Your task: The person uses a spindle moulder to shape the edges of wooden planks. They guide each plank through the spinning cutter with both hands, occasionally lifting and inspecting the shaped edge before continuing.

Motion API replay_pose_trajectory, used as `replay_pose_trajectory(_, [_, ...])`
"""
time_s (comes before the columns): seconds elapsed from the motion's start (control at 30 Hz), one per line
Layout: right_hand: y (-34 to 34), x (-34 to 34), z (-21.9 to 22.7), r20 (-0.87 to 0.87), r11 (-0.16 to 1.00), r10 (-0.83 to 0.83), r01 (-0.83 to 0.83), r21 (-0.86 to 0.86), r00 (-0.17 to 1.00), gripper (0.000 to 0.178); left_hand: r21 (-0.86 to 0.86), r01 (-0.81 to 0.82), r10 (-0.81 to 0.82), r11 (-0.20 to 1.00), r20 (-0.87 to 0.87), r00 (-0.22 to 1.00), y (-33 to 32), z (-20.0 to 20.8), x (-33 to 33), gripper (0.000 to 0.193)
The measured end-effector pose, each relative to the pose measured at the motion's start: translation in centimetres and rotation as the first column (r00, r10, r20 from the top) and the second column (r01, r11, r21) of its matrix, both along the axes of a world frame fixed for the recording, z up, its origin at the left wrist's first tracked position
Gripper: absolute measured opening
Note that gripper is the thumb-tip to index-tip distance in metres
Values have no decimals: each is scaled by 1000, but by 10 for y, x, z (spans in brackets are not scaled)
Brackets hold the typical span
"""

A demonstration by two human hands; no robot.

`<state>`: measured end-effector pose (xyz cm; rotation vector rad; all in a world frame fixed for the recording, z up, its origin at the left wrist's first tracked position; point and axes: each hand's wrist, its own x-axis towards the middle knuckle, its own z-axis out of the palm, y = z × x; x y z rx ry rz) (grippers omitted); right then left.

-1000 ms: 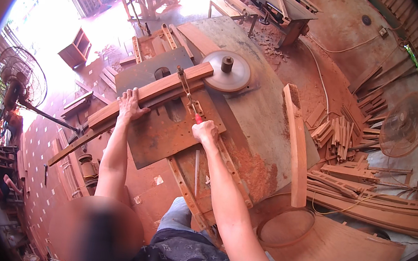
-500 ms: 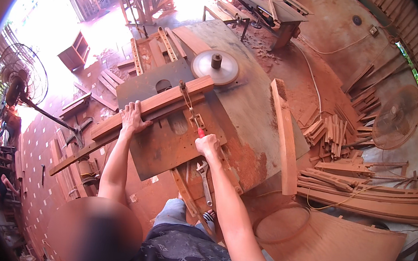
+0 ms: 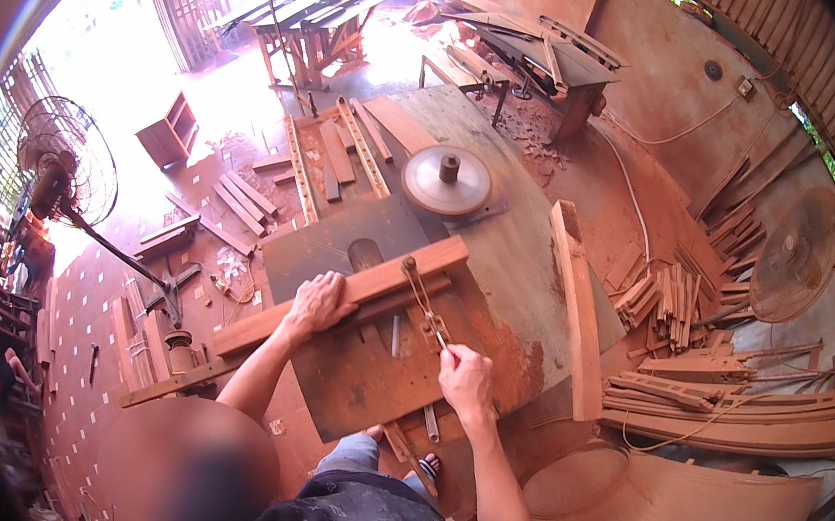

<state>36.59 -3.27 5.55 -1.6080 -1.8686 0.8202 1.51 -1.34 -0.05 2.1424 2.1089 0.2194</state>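
A long squared wooden beam (image 3: 375, 289) lies across a dark metal plate (image 3: 339, 394) on the worktable. My left hand (image 3: 321, 301) is closed over the beam, fingers on its far side. Against the beam's right part rests the tip of a metal lever clamp (image 3: 424, 301). My right hand (image 3: 468, 378) wraps round the clamp's handle end, hiding most of it. Just below that hand, a metal wrench handle (image 3: 432, 423) shows at the plate's near edge. A thinner wooden strip (image 3: 169, 387) runs out to the left under the beam.
A round metal disc (image 3: 445, 180) with a central hub sits on the table beyond the plate. Sawdust and another thick beam (image 3: 577, 326) are to the right. Stacked timber (image 3: 715, 410), a standing fan (image 3: 54, 175) and loose wood strips (image 3: 242, 199) surround the table.
The view has shifted, and both hands, beam and clamp appear lower and farther right. The red clamp handle, visible earlier, is now covered. The wrench's head no longer shows.
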Motion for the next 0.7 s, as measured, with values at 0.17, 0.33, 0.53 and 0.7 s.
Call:
replay_pose_trajectory(0.17, [-5, 8, -7, -58, 999, -33, 34, 13, 998, 22, -7, 26, -25, 1000, 13, 1000, -24, 3, -28, 61])
replay_pose_trajectory(0.33, [-7, 3, 7, -67, 998, -57, 55, -22, 996, 22, -84, -43, 40, 996, -42, 998, -72, 10, -121, 55])
replay_pose_trajectory(0.53, [-4, 0, 10, -51, 998, -58, 56, -34, 997, 21, 128, -337, 356, 933, -176, 918, -135, 10, -252, 50])
replay_pose_trajectory(0.7, [-5, -2, 21, -32, 995, -76, 74, -70, 997, 20, 472, -398, 525, 786, -171, 834, -159, 86, -346, 57])
